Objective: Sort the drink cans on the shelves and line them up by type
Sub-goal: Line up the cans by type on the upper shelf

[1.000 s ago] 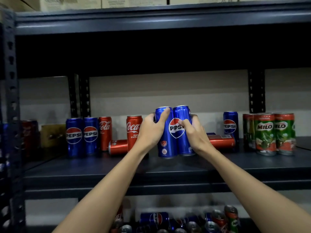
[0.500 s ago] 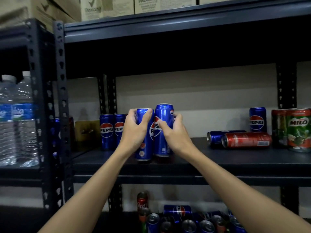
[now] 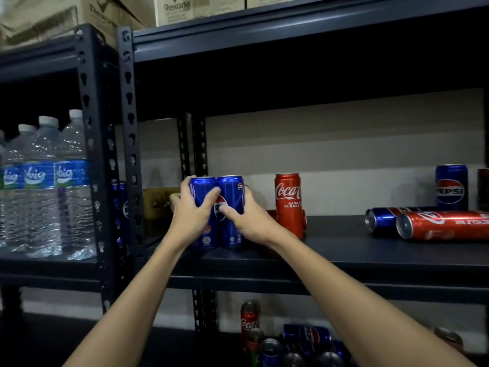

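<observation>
Your left hand [image 3: 194, 215] covers most of the left Pepsi can [image 3: 202, 207]. Whatever's behind the pair, can't see. The dark can [image 3: 483, 185] at the right edge is cut off, label unreadable.

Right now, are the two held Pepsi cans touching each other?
Touching. The head view shows the left can and right can pressed side by side, with no gap between them.
</observation>
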